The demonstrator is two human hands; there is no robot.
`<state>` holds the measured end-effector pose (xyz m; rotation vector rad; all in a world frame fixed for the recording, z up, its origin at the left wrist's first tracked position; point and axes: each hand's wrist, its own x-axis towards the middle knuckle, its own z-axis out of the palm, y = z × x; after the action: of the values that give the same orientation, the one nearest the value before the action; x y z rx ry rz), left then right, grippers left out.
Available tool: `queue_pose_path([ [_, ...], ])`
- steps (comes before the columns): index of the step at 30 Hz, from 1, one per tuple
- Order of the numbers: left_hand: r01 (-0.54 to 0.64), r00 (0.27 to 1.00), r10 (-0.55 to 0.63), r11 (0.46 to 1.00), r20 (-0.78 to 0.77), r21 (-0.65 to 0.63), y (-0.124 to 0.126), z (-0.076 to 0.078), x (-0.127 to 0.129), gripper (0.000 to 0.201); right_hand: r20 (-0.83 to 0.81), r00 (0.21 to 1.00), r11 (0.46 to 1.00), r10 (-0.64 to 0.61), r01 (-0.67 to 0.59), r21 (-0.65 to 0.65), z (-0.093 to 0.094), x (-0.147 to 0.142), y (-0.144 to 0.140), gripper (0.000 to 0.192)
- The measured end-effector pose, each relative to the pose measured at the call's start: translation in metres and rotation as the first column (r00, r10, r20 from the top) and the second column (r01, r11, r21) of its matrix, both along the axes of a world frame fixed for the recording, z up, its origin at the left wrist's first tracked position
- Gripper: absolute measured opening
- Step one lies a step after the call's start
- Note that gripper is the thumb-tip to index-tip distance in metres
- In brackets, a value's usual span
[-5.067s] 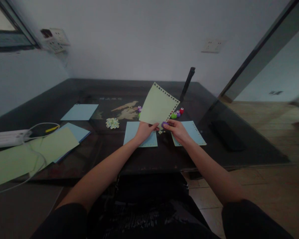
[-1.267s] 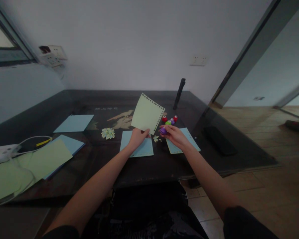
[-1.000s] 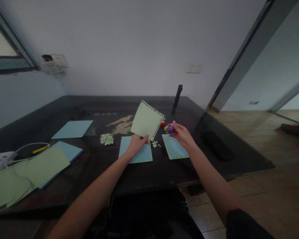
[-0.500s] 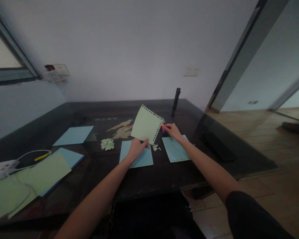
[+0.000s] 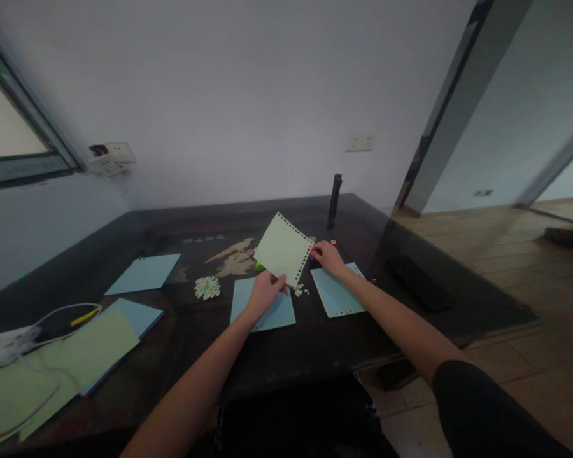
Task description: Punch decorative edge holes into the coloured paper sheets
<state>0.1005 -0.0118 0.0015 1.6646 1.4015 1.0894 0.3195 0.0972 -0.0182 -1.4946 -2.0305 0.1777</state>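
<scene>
A pale yellow-green sheet of paper (image 5: 282, 248), tilted up off the table, has dark punched holes along its upper-right and lower-right edges. My left hand (image 5: 267, 290) pinches its lower edge. At the sheet's right corner, my right hand (image 5: 325, 256) has its fingers closed; what they grip is hidden. A bit of purple shows just below these fingertips. Behind the right hand is a small red object (image 5: 333, 243). A green object (image 5: 259, 266) peeks out behind the sheet's left side. Under my left hand lies a blue sheet (image 5: 274, 318), with small paper bits (image 5: 299, 291) beside it.
Another punched blue sheet (image 5: 340, 299) lies under my right forearm. Left are a pile of paper bits (image 5: 207, 287), a blue sheet (image 5: 146, 273) and stacked paper (image 5: 95, 346) with a white cable and yellow pen (image 5: 84, 317). A black upright stick (image 5: 334, 202) stands at the back.
The paper sheet appears slightly lower, as does most of the scene with the camera's shift. My right fingertips now meet the sheet's corner, and the red by them is covered.
</scene>
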Motion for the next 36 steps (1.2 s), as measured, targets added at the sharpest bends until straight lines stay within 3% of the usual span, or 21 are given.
queue_pose_path([
  [3, 0.026, 0.998, -0.026, 1.000, 0.052, 0.001, 0.000, 0.001, 0.000, 0.016, -0.080, 0.996, 0.999, -0.045, 0.046, 0.020, 0.008, 0.004, -0.002, 0.014],
  [5, 0.055, 0.994, -0.054, 0.999, 0.099, 0.001, 0.001, 0.000, -0.001, 0.015, -0.231, 0.972, 0.999, -0.043, 0.044, -0.001, 0.016, 0.007, -0.003, 0.017],
  [8, 0.089, 0.986, -0.088, 0.996, 0.140, -0.002, 0.001, -0.002, -0.001, 0.015, -0.530, 0.848, 0.987, -0.022, -0.065, -0.144, 0.027, 0.011, -0.007, 0.028],
  [10, 0.119, 0.983, -0.117, 0.993, 0.140, -0.009, 0.001, -0.003, -0.001, 0.016, -0.637, 0.771, 0.962, -0.009, -0.168, -0.217, 0.032, 0.012, -0.013, 0.032],
  [15, 0.166, 0.981, -0.166, 0.986, 0.102, 0.014, 0.003, -0.003, -0.005, 0.018, -0.733, 0.680, 0.911, 0.001, -0.303, -0.280, 0.036, 0.014, -0.036, 0.026],
  [20, 0.049, 0.984, -0.062, 0.995, 0.168, 0.082, 0.002, 0.003, -0.005, 0.020, -0.791, 0.612, 0.921, -0.020, -0.296, -0.253, 0.036, 0.022, -0.055, 0.025],
  [24, -0.029, 0.963, -0.008, 0.991, 0.271, 0.129, -0.003, 0.011, 0.006, 0.034, -0.798, 0.602, 0.949, -0.031, -0.233, -0.213, 0.037, 0.032, -0.070, 0.030],
  [28, 0.035, 0.970, -0.072, 0.987, 0.233, 0.159, -0.004, 0.021, 0.022, 0.022, -0.785, 0.617, 0.976, -0.051, -0.136, -0.170, 0.041, 0.049, -0.086, 0.040],
  [32, 0.089, 0.987, -0.114, 0.976, 0.114, 0.198, 0.000, 0.024, 0.042, 0.008, -0.751, 0.655, 0.989, -0.087, -0.035, -0.145, 0.039, 0.071, -0.097, 0.045],
  [36, 0.120, 0.987, -0.098, 0.976, -0.125, 0.179, 0.000, 0.014, 0.064, 0.006, -0.663, 0.740, 0.989, -0.114, 0.019, -0.149, 0.027, 0.093, -0.103, 0.053],
])
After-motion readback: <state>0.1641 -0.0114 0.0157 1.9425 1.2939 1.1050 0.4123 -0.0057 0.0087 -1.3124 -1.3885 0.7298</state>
